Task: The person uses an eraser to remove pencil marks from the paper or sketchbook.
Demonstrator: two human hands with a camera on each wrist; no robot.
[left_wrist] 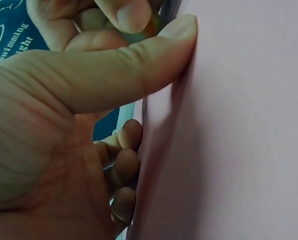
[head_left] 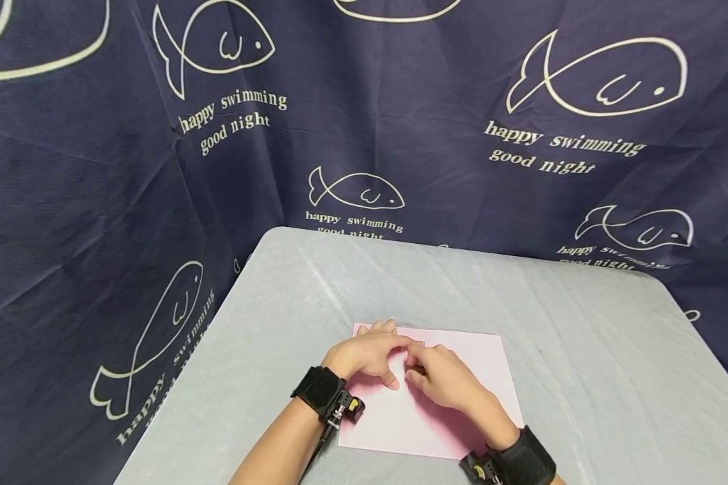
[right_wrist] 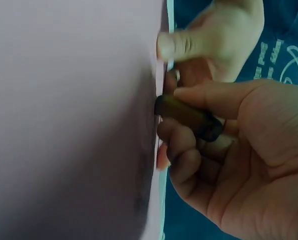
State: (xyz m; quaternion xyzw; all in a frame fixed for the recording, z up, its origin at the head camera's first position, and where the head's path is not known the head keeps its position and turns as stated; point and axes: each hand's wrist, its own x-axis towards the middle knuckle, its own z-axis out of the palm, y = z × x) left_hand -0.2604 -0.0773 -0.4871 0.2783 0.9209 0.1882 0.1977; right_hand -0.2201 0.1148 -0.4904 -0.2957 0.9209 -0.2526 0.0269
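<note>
A pink sheet of paper lies flat on the grey table. Both hands meet over its upper left part. My left hand presses its thumb onto the sheet, and its curled fingers sit at the sheet's edge, partly behind it. My right hand grips a short dark stick between thumb and curled fingers. The stick's tip is against the paper close to the left thumb. The head view hides the stick behind the hands.
A pale grey cloth covers the table, whose far edge meets a dark blue curtain printed with white fish. The curtain also hangs along the left side. Black wrist straps sit on both forearms.
</note>
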